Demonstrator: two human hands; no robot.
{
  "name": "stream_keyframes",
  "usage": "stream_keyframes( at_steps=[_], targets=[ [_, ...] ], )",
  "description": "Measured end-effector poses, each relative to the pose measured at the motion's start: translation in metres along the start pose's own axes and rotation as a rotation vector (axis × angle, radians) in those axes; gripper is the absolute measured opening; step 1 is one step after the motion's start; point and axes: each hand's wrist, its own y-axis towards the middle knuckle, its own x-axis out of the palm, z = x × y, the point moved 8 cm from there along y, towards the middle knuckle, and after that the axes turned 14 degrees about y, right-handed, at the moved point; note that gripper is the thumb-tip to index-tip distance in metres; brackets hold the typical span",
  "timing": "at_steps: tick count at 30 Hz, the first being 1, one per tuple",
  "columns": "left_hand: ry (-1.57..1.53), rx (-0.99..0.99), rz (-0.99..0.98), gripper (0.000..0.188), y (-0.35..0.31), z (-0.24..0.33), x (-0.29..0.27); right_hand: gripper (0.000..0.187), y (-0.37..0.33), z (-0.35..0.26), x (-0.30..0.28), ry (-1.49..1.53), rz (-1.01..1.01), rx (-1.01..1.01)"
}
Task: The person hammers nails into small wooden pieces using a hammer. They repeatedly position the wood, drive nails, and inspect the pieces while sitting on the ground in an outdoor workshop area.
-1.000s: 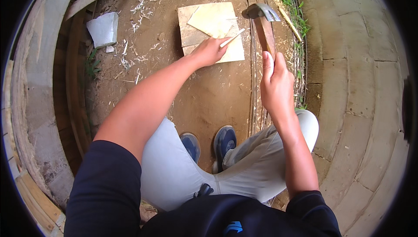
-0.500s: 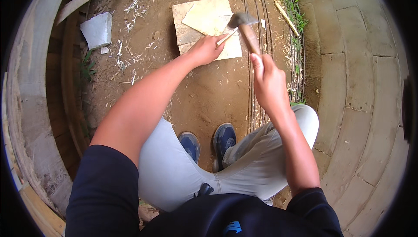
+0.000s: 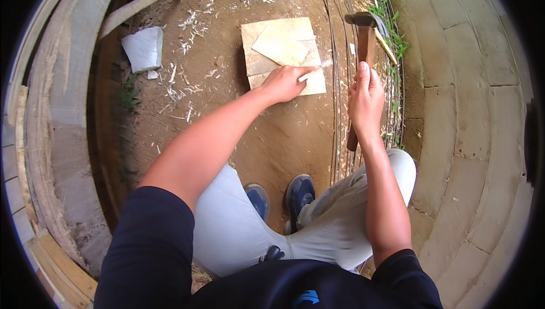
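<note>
My right hand (image 3: 366, 98) is wrapped round the wooden handle of a hammer (image 3: 367, 45). The dark metal head is raised to the right of a low wooden block (image 3: 255, 77), apart from it. On the block lies a thin, pale, angular piece of wood (image 3: 278, 47). My left hand (image 3: 284, 83) rests at the block's near edge, thumb and index finger drawn together as in a pinch. Whatever lies between those fingers is too small and blurred to make out.
Several dark rods or cables (image 3: 336, 110) run along the ground right of the block. Beyond them stands a block wall (image 3: 448, 104) with grass at its foot. A whitish stone slab (image 3: 143, 48) lies left, among scattered wood shavings. Timber beams (image 3: 71, 110) line the left side.
The hammer has swung up and away to the right, from over the block's right edge. The light stick seen at my left fingers before can no longer be clearly made out. The view has shifted slightly.
</note>
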Motion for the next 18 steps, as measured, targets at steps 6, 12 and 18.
stream_keyframes(
  at_steps=[6,12,18],
  targets=[
    [-0.601,-0.117,0.318,0.044,0.031,-0.041,-0.017,0.030,-0.002,0.036,0.011,0.277,0.066,0.335],
    [-0.001,-0.815,0.274,0.099,0.023,-0.113,-0.023,0.024,-0.007,0.035,0.019,0.413,0.069,0.492],
    [0.228,-0.858,0.112,0.122,0.019,-0.129,-0.020,0.023,-0.009,0.030,0.040,0.443,-0.011,0.491]
  ],
)
